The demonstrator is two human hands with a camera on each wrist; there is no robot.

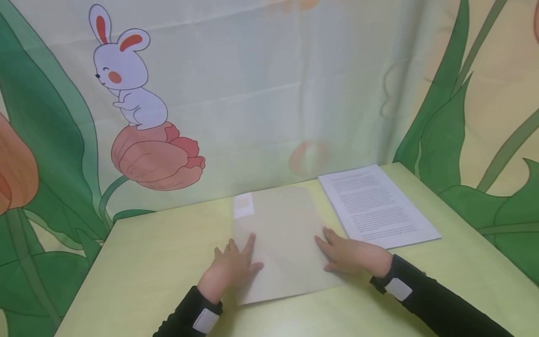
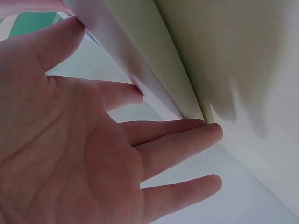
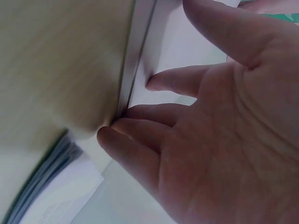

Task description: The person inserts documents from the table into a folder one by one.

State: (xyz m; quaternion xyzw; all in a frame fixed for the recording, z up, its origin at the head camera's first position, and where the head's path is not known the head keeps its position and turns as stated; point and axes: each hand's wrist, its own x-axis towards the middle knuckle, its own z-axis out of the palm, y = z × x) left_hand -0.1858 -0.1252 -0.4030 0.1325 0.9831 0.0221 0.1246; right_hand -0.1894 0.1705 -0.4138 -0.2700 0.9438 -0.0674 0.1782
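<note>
A flat beige paper folder [image 1: 286, 243] with a white label [image 1: 244, 205] at its far left corner lies on the table in the head view. My left hand [image 1: 231, 267] lies at its left edge with fingers spread, thumb and index finger over the folder. At the right edge, my right hand [image 1: 345, 252] rests its fingertips on the border, fingers fairly straight. The left wrist view shows the folder's side edge [image 2: 145, 70] against the fingertips of the left hand [image 2: 93, 144]. In the right wrist view, the right hand [image 3: 215, 135] meets the opposite edge [image 3: 133, 60].
A stack of printed white sheets [image 1: 375, 206] lies right of the folder, near the table's back edge; its layered edge also shows in the right wrist view. Behind the pale yellow table [image 1: 147, 271] hangs a cloth [image 1: 252, 93] printed with a rabbit and tulips.
</note>
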